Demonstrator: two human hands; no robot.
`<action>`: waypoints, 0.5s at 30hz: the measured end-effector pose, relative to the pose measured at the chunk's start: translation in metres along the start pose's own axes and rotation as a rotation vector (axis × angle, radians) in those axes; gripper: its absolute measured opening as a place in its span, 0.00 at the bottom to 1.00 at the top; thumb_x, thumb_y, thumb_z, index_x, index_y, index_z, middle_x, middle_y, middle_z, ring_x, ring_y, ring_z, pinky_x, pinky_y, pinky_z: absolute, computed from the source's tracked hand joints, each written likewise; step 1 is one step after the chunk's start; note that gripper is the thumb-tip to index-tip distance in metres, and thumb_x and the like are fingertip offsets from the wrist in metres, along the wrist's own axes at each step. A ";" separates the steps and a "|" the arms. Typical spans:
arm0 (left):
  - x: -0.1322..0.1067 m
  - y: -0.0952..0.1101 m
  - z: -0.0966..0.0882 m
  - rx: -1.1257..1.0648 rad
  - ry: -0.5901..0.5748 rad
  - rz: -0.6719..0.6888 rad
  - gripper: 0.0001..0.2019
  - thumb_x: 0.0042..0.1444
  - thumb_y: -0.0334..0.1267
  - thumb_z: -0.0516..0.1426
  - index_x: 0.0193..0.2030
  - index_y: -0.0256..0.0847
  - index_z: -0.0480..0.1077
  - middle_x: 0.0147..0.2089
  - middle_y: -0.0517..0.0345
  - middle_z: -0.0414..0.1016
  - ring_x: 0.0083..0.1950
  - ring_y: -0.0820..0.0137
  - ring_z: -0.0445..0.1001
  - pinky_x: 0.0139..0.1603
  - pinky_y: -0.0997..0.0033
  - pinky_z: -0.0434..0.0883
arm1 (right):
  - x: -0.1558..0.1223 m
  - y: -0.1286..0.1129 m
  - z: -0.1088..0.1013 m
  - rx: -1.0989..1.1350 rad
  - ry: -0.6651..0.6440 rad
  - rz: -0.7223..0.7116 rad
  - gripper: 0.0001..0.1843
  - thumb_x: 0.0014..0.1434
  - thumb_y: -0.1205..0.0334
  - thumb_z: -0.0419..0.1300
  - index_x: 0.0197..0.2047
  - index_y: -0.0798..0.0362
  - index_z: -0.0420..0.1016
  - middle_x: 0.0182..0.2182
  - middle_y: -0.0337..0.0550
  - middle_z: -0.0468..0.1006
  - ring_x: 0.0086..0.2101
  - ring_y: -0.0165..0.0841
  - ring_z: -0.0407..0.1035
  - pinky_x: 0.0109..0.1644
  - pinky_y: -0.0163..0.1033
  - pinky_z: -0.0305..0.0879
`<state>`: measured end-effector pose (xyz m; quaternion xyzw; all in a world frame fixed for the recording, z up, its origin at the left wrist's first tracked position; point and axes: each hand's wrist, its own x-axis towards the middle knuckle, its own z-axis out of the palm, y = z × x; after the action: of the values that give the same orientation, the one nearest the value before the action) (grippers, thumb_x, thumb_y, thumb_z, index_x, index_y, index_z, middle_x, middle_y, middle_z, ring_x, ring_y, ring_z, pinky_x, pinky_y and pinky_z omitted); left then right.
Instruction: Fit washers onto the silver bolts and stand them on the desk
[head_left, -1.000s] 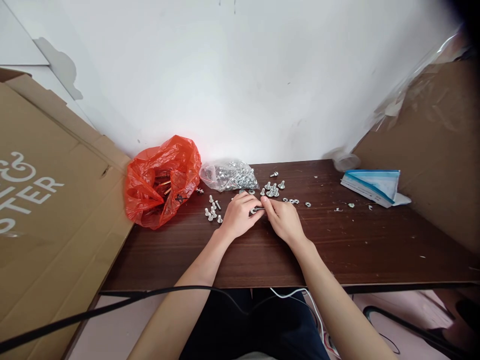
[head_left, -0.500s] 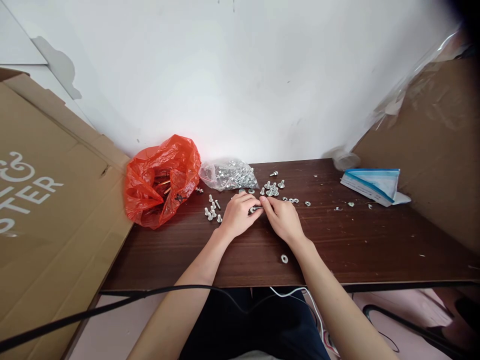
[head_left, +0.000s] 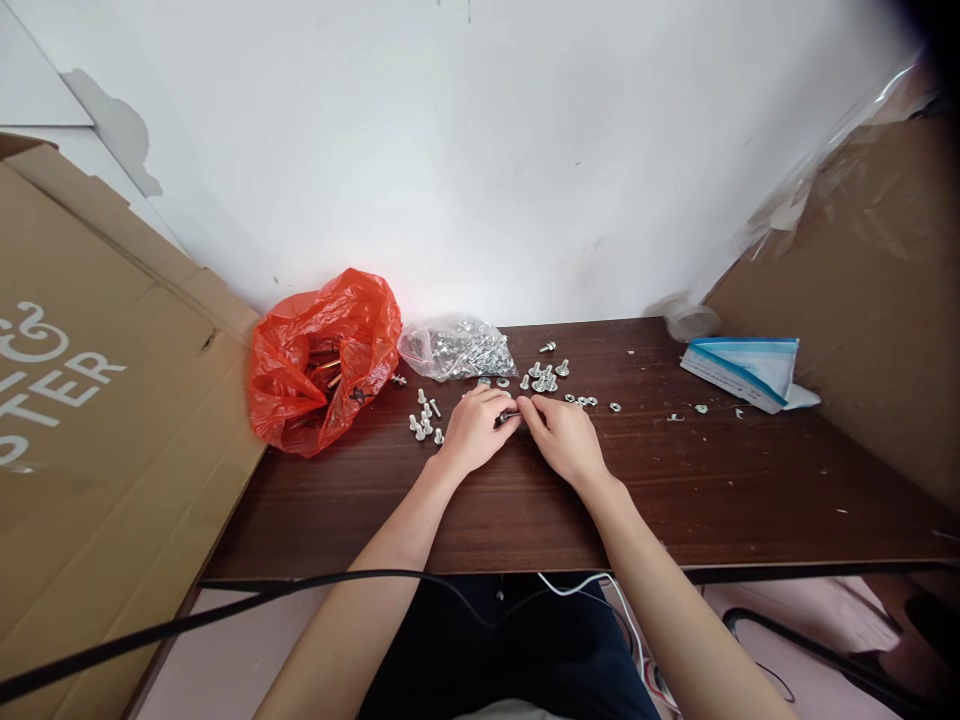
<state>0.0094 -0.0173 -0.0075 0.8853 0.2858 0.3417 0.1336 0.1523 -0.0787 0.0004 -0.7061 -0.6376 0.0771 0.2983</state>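
Observation:
My left hand point(head_left: 480, 430) is closed, its thumb and fingers pinching a small metal bolt point(head_left: 508, 415) just above the dark wooden table. My right hand point(head_left: 561, 432) meets it from the other side, thumb and fingers closed at the bolt's other end. The fingers hide most of the bolt, and whether a nut or washer sits on it cannot be seen. Left of my left hand stand several loose bolts point(head_left: 426, 425). Behind my right hand is a cluster of bolts with washers point(head_left: 551, 382). Several nuts point(head_left: 592, 402) lie beside its fingers.
A clear bag of hardware point(head_left: 459, 352) lies against the wall, next to an open red plastic bag point(head_left: 379, 330). Cardboard boxes point(head_left: 112, 420) flank the table. A blue-and-white packet point(head_left: 742, 370) rests at right. A black cable point(head_left: 225, 612) crosses below the table's front edge.
A ring-shaped metal piece near the table's front edge is gone from there. A small light spot now shows over my dark clothing below the edge. Both hands have barely moved.

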 end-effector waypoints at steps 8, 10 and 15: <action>0.000 -0.001 0.000 -0.023 0.014 -0.002 0.04 0.59 0.33 0.57 0.35 0.38 0.73 0.34 0.56 0.75 0.39 0.66 0.70 0.44 0.64 0.70 | 0.002 0.002 0.003 0.108 0.088 -0.053 0.23 0.67 0.50 0.46 0.25 0.53 0.66 0.23 0.42 0.72 0.24 0.29 0.60 0.30 0.35 0.51; 0.000 0.000 -0.001 -0.040 0.018 -0.006 0.04 0.59 0.35 0.57 0.35 0.38 0.73 0.34 0.56 0.76 0.39 0.66 0.70 0.44 0.64 0.70 | 0.000 -0.002 -0.003 0.227 0.172 -0.084 0.22 0.67 0.52 0.47 0.26 0.53 0.68 0.24 0.42 0.73 0.25 0.30 0.63 0.32 0.35 0.54; 0.000 -0.001 -0.002 -0.048 -0.008 -0.018 0.05 0.59 0.37 0.58 0.35 0.39 0.74 0.35 0.57 0.77 0.39 0.67 0.72 0.45 0.63 0.70 | -0.042 -0.033 -0.055 0.645 0.098 -0.209 0.16 0.65 0.54 0.53 0.28 0.52 0.71 0.27 0.41 0.75 0.29 0.29 0.68 0.36 0.34 0.62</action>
<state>0.0077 -0.0168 -0.0069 0.8805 0.2849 0.3439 0.1590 0.1434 -0.1360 0.0504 -0.5093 -0.6341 0.2097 0.5428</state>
